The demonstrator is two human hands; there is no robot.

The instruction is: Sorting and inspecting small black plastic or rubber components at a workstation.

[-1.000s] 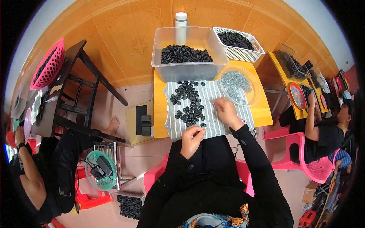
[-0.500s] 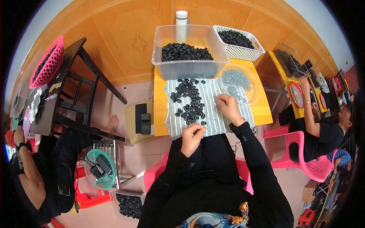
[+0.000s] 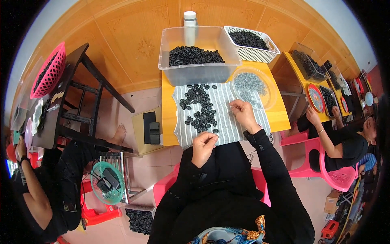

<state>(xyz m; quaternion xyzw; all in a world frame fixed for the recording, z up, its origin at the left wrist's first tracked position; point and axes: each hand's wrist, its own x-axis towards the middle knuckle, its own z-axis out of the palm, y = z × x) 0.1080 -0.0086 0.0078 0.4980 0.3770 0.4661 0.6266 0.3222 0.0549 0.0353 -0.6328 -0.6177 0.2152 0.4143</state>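
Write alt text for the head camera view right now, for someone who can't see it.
A seated person's left hand is at the near edge of a striped cloth strewn with small black pieces, the right hand over its right side. Beyond are a clear bin, white basket and round dish of silvery bits. People sit on either side.

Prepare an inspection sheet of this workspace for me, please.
Surface: yellow table, striped cloth over it.
Job's things: black parts on the cloth and in the clear bin; silvery pieces in the round dish.
Clutter: white bottle behind the bin.
Grip: left hand by the cloth's near edge, right hand at its right part, fingers bent; anything held is too small to tell.
Cables: dark cable at the green basket.
Surroundings: one person at left, another person at right; panelled wall.
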